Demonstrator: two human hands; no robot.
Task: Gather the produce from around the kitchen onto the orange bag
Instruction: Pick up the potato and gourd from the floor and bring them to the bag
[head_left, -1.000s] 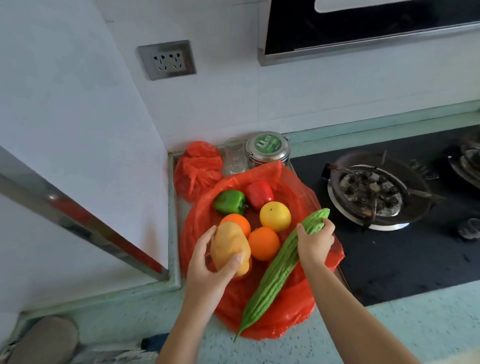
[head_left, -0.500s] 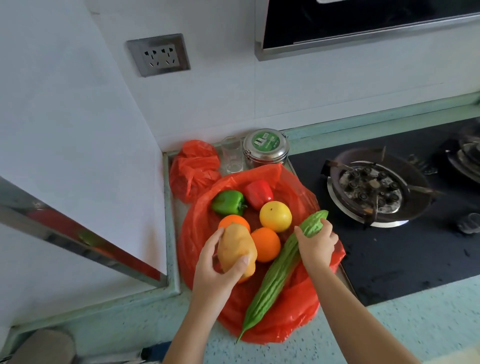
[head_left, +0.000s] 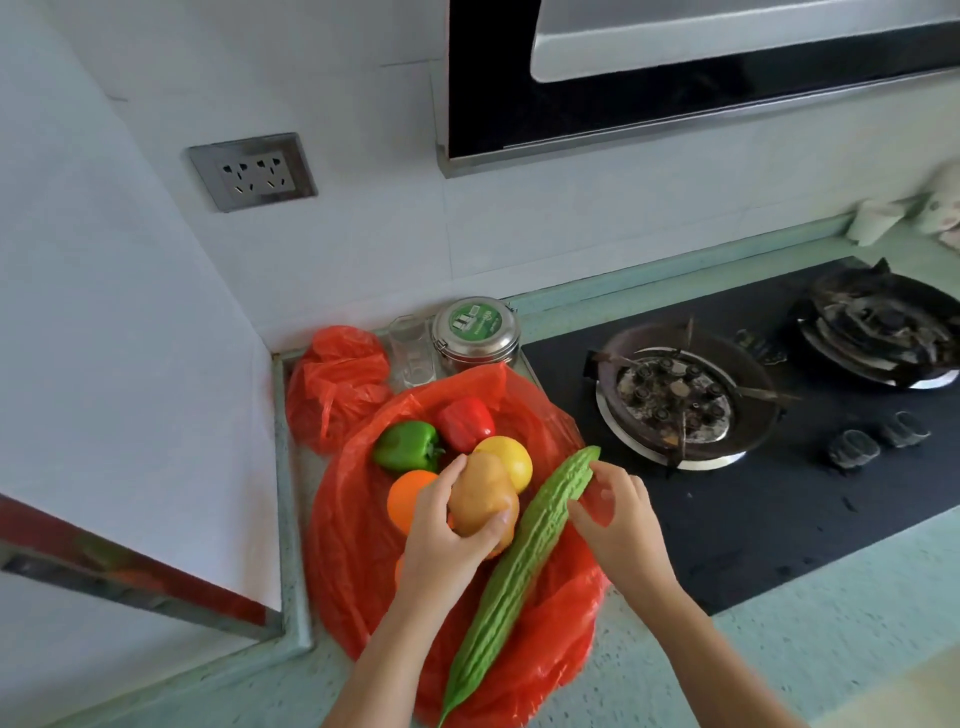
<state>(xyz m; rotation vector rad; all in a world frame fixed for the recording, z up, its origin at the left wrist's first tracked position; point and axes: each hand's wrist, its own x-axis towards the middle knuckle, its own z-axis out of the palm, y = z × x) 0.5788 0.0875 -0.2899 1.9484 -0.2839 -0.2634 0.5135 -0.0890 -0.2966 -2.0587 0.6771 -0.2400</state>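
Orange bag (head_left: 353, 519) lay lower centre of frame, produce piled on it. Bitter gourd (head_left: 524, 556) lay diagonally across its right half, tail past the bag's near edge. Left hand (head_left: 441, 545) gripped potato (head_left: 478, 493) over the orange (head_left: 410, 493) and yellow fruit (head_left: 511, 457). Right hand (head_left: 623, 519) was loosely spread, fingertips only touching the gourd's upper end. Risks: potato set on round fruit likely rolls off; slick plastic may let the gourd slide out.

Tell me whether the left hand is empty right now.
No: the left hand grips the potato, fingers and thumb curled round it, above the orange bag.
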